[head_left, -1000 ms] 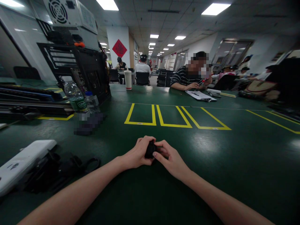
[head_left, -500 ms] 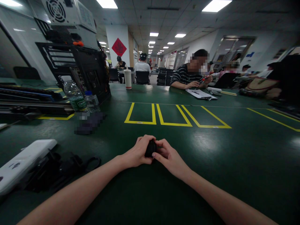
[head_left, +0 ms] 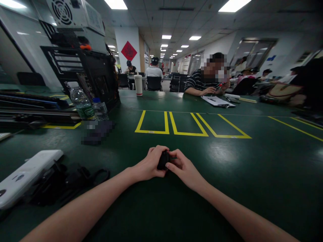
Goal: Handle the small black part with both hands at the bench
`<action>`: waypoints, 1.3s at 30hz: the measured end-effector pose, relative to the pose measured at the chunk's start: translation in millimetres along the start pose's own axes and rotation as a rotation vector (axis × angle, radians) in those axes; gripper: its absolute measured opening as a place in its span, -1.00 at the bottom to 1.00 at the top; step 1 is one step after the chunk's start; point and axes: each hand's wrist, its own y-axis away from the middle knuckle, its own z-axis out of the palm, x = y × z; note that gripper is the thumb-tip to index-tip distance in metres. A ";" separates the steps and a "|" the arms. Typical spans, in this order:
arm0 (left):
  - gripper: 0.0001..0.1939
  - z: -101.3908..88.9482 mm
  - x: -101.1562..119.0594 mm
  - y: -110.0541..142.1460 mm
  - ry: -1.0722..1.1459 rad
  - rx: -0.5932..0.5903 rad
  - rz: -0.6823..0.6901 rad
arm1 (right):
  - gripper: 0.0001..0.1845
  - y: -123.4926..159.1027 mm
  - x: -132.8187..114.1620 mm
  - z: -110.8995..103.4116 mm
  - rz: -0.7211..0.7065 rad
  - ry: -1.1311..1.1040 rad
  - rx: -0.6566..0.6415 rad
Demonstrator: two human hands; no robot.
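Note:
A small black object (head_left: 163, 160), boxy and dark, sits between my two hands over the green table (head_left: 161, 205); its exact kind does not show. My left hand (head_left: 152, 163) is wrapped round its left side, thumb below and fingers over the top. From the right, my right hand (head_left: 182, 167) pinches its edge between thumb and fingertips. Part of the object is covered by the fingers.
To the left lie a white device (head_left: 30, 176) and a tangle of black straps (head_left: 68, 181). Behind them stand a large bottle (head_left: 80, 102), a smaller blue-capped bottle (head_left: 99, 109) and a computer case (head_left: 97, 74). Yellow tape (head_left: 190, 134) marks the table. A co-worker (head_left: 205, 80) sits opposite.
Both hands keep their hold on the black object, almost unmoved. The whole view has shifted very slightly to the right. The co-worker's head and hand have moved a little.

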 end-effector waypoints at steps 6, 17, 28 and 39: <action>-0.36 4.6 -4.6 0.0 0.017 0.029 0.018 | -0.85 0.4 -0.5 2.4 -0.045 0.001 0.030; -0.36 1.8 -2.2 0.1 -0.012 0.018 0.021 | -0.80 -1.0 -3.6 -1.1 0.020 -0.017 -0.024; -0.37 4.8 -5.2 -1.8 -0.015 0.042 0.046 | -0.79 -3.8 -1.1 -1.2 0.018 -0.004 0.036; -0.39 -6.4 6.2 0.3 -0.036 -0.024 0.052 | -0.81 3.1 -9.0 -0.4 -0.003 -0.009 -0.014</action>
